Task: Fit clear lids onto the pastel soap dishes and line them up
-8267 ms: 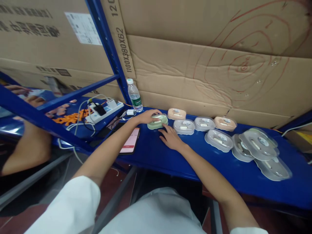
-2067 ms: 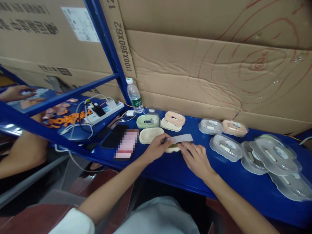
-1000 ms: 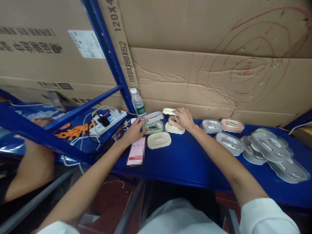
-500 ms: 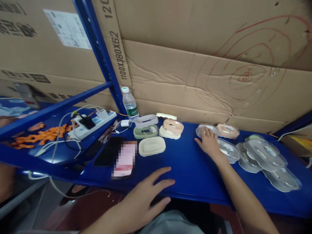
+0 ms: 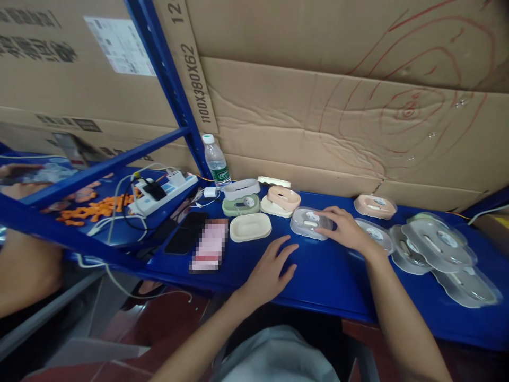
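My right hand (image 5: 344, 229) has its thumb and fingers around the right end of a clear oval plastic lid (image 5: 308, 223), which carries a pale slot and a round sticker. My left hand (image 5: 272, 270) hovers over the table's front part, fingers spread and nothing in them. Beyond its fingertips lies a cream oval tray (image 5: 250, 227). Behind that are a green oval box piece (image 5: 240, 205), a grey oval ring (image 5: 242, 188) and a peach oval piece (image 5: 283, 197) resting on a cream one.
More clear lids (image 5: 439, 244) overlap at the right, near a peach box (image 5: 375, 206). A phone with a blurred screen (image 5: 209, 244), a black phone-like slab (image 5: 186, 233), a water bottle (image 5: 217, 162) and a power strip (image 5: 163, 195) stand left. Another person's arm (image 5: 29, 260) shows far left.
My right hand has drawn the clear lid leftward, away from the peach box and closer to the cream tray. My left hand has moved forward and slightly right. The view has shifted a little.
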### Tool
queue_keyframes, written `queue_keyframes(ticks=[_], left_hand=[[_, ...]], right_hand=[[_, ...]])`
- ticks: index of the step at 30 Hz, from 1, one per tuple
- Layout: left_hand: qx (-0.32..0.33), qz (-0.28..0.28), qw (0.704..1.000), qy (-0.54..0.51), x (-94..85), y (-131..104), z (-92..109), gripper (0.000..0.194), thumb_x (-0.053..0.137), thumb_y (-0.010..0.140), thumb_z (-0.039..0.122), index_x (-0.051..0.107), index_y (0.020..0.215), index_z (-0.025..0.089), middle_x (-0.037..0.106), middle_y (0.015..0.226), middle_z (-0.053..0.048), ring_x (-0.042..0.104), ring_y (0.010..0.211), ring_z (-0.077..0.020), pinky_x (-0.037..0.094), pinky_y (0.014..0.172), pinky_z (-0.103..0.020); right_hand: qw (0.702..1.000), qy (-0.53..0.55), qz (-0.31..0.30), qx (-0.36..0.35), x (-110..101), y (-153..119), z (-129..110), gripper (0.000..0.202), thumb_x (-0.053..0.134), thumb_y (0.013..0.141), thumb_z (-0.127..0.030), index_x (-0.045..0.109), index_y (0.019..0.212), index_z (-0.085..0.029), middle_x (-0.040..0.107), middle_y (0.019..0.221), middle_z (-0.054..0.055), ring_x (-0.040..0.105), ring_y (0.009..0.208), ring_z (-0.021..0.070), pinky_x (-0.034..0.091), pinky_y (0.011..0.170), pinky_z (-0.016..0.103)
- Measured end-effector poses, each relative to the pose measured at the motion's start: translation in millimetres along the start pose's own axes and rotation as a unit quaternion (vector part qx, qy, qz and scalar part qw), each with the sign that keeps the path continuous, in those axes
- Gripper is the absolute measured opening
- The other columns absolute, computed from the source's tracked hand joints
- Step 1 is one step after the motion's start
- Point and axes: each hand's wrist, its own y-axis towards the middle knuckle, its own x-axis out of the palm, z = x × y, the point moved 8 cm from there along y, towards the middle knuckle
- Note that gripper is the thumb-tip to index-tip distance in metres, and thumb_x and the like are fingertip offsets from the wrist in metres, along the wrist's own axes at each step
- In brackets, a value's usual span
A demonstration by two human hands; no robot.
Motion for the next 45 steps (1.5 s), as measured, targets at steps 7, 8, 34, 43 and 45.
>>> queue_keyframes(ticks=[7, 8, 34, 43, 45], left_hand=[[0.028, -0.004, 0.997, 0.071, 10.4, 17.5, 4.4, 0.061, 0.058, 0.103, 0.024, 0.04, 0.16, 0.029, 0.031, 0.173, -0.016, 0.034, 0.161, -0.0361, 0.04, 0.127, -0.061], [0.033, 0.004, 0.997, 0.074, 10.0, 19.1, 5.1, 0.062, 0.058, 0.103, 0.024, 0.038, 0.162, 0.028, 0.029, 0.174, -0.017, 0.033, 0.161, -0.0359, 0.04, 0.127, -0.06], [0.109, -0.04, 0.977, 0.177, 20.7, 16.2, 10.6, 0.03, 0.059, 0.108, 0.042, 0.063, 0.131, 0.024, 0.066, 0.146, -0.007, 0.053, 0.138, -0.0255, 0.036, 0.11, -0.048], [0.102, -0.024, 0.98, 0.167, 24.5, 21.3, 10.5, 0.026, 0.055, 0.11, 0.044, 0.066, 0.126, 0.026, 0.074, 0.135, -0.003, 0.059, 0.129, -0.0241, 0.035, 0.106, -0.048], [0.092, -0.015, 0.983, 0.161, 24.1, 23.5, 11.7, 0.028, 0.056, 0.11, 0.045, 0.067, 0.127, 0.027, 0.077, 0.129, -0.003, 0.061, 0.126, -0.0235, 0.036, 0.105, -0.048]], right_hand=[[0.993, 0.108, -0.031, -0.036, 8.7, -2.0, -23.9, 0.073, 0.079, 0.089, -0.056, 0.057, 0.153, -0.031, 0.059, 0.154, 0.012, 0.061, 0.139, 0.0322, 0.052, 0.115, 0.051], [0.991, 0.128, -0.031, -0.038, 7.7, -2.4, -24.7, 0.067, 0.076, 0.091, -0.056, 0.058, 0.151, -0.031, 0.062, 0.151, 0.01, 0.063, 0.137, 0.0312, 0.054, 0.113, 0.049], [0.981, 0.041, 0.151, -0.118, -3.4, 119.8, -63.9, 0.043, 0.052, 0.107, -0.044, 0.068, 0.138, -0.019, 0.066, 0.148, 0.016, 0.057, 0.142, 0.0336, 0.043, 0.12, 0.058], [0.962, 0.053, 0.236, -0.13, -11.6, -42.1, -55.6, 0.023, 0.061, 0.103, -0.019, 0.072, 0.121, -0.027, 0.079, 0.109, 0.005, 0.072, 0.101, 0.0256, 0.054, 0.095, 0.045], [0.96, 0.062, 0.234, -0.14, -7.1, -46.8, -60.3, 0.024, 0.061, 0.102, -0.018, 0.072, 0.121, -0.027, 0.079, 0.106, 0.004, 0.072, 0.098, 0.0248, 0.055, 0.091, 0.043]])
